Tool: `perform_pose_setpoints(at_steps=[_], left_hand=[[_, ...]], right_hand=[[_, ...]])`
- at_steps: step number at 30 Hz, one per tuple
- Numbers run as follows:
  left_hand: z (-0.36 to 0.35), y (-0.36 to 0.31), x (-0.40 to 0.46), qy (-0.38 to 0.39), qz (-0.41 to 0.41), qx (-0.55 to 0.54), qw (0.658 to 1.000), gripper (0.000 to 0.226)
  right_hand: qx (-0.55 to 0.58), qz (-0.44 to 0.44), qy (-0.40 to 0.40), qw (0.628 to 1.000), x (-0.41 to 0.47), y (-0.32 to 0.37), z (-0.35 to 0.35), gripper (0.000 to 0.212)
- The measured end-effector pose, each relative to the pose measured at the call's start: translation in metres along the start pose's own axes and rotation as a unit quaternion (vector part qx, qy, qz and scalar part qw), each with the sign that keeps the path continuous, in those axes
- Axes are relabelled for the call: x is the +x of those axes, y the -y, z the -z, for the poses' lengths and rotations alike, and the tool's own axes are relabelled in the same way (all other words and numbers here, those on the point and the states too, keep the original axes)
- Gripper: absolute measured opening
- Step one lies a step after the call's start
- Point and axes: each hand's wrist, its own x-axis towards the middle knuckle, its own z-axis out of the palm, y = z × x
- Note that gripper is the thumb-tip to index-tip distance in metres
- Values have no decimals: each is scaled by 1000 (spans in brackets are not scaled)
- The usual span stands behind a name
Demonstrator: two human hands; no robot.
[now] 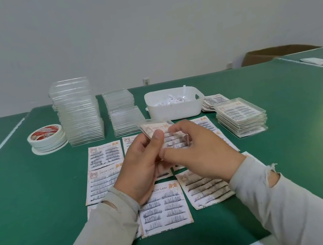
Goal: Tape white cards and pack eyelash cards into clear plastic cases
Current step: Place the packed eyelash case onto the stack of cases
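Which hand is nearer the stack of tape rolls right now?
Left. The left hand is at centre, right of the tape rolls; the right hand is farther right. Both hold an eyelash card.

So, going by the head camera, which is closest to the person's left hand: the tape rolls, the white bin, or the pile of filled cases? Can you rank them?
From the left hand:
1. White bin, behind and slightly right, by a modest margin.
2. Tape rolls, far left.
3. Pile of filled cases, far right.
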Motion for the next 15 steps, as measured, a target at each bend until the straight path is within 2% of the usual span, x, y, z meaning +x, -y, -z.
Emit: perform_pose_setpoints(at_steps=[2,4,6,10,15], left_hand=[[1,0,1,-6,-5,9,1000,46],[3,-2,3,-53,-26,40,997,36],[7,-1,5,-106,-57,90,989,28],[12,0,7,-161,-78,152,972,34],[13,0,8,-180,-79,153,968,33]], right_hand=[[3,-8,-32,999,8,-5,17,67],[-88,-6,-117,989,19,-19,49,65],[-178,-40,-186,965,30,-37,86,62],[-231,-134,-153,951,47,-72,131,61],[-233,-153,-128,952,57,-90,135,60]])
